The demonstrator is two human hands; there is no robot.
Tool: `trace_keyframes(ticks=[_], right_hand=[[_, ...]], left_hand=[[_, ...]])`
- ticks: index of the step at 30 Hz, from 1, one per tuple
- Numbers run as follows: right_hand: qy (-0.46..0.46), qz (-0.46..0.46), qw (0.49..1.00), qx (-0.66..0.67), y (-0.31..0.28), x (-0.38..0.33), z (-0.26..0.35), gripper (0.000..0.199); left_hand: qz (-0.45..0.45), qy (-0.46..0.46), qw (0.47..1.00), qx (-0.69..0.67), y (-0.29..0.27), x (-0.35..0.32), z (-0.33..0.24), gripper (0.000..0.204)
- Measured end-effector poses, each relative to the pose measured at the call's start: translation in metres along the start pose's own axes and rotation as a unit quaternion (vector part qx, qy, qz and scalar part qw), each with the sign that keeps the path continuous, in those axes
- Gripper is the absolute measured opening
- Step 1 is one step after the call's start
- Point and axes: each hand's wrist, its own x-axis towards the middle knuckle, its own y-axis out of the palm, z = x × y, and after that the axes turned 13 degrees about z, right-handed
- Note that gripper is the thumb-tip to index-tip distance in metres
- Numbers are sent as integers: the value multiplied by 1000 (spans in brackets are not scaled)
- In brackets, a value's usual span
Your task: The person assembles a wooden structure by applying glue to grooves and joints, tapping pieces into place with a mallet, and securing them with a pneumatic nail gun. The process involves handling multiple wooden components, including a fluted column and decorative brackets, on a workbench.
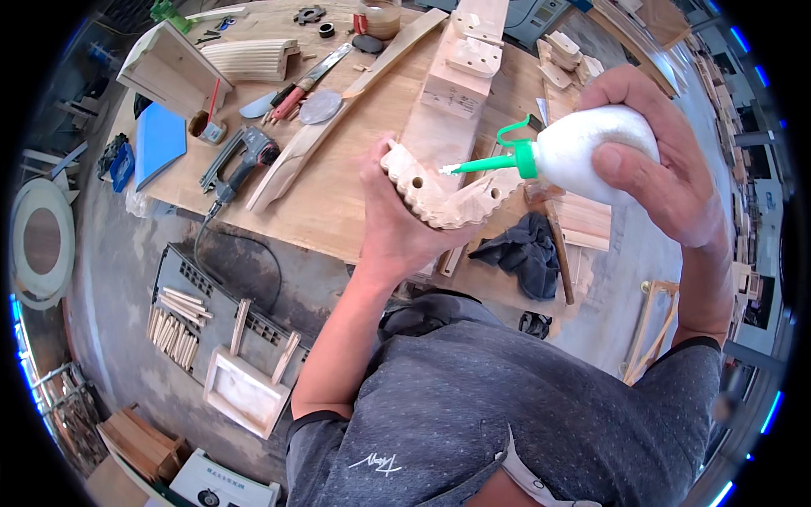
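Observation:
My left hand (391, 235) is wrapped round a pale carved wooden piece (432, 196) with a scalloped edge and round holes in its face. Above it, my right hand (676, 160) grips a white squeeze glue bottle (583, 145), tilted so its green nozzle points left at the wood. The nozzle tip, with a whitish blob on it, is over or against the piece's upper edge; which of the two I cannot tell. Behind them lies a long wooden board (448, 127), with similar drilled pieces (475, 57) on top of it.
On the workbench (338, 215) lie a nail gun (247, 160), a chisel-like tool with a red handle (291, 101), a long wood strip (312, 144) and a blue panel (160, 145). A dark cloth (528, 253) lies by the near edge. Below, dowels (173, 334) rest on a dark crate.

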Motion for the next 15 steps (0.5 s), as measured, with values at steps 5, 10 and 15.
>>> trace_keyframes(ticks=[5,10,15], right_hand=[[6,23,999,36,8,16,2,42],[10,41,999,22,10,23,1,41],[4,57,998,-13,7,26,5,38]], left_hand=[[14,12,1000,14,-5,3,-7,129],[3,21,999,30,-4,4,-7,129],[6,21,999,40,-6,4,-8,129]])
